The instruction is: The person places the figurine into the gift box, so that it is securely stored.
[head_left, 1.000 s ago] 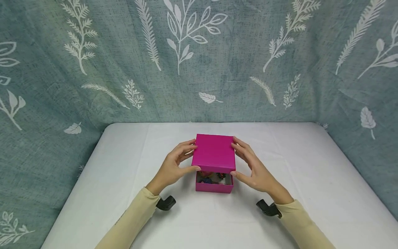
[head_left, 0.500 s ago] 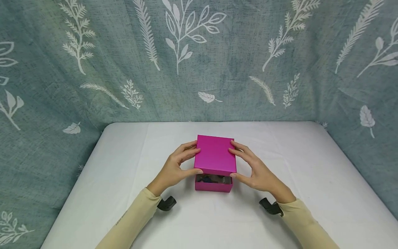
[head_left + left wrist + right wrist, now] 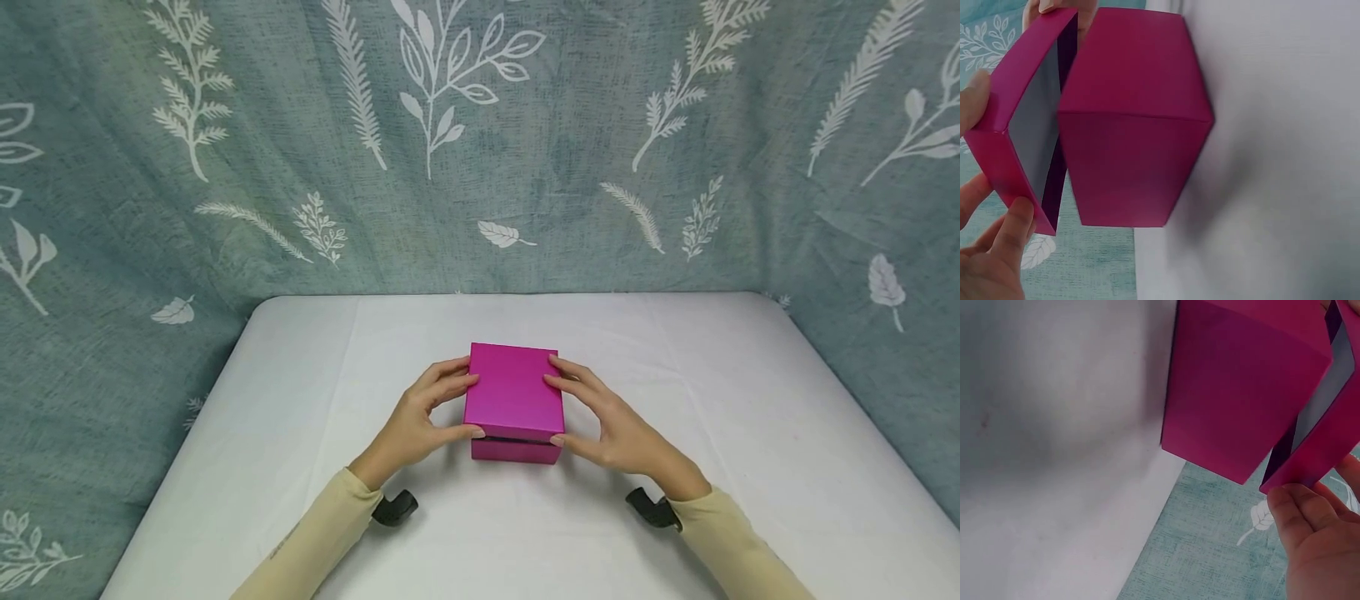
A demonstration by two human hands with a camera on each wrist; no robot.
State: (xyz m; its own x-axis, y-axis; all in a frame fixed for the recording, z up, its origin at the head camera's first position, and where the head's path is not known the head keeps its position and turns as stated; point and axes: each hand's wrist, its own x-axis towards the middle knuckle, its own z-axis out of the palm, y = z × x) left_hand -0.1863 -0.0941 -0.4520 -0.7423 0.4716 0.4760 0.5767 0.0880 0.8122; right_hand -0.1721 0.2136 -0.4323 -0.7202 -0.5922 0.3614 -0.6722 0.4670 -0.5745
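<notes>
A square magenta lid hovers just over a magenta box on the white table, with a thin dark gap at the front. My left hand grips the lid's left side, thumb at the front corner and fingers along the edge. At the opposite side my right hand holds the lid the same way. In the left wrist view the lid shows its pale inside, apart from the box. The right wrist view also shows the lid clear of the box. The box's contents are hidden.
A white cloth covers the table. Behind and at the sides hangs a blue-green curtain with white leaf prints. Black wrist mounts sit at both cuffs.
Both hands have brought the lid down and toward the person, over the box. The small items visible inside the box earlier are now covered. The box has stayed in place.
</notes>
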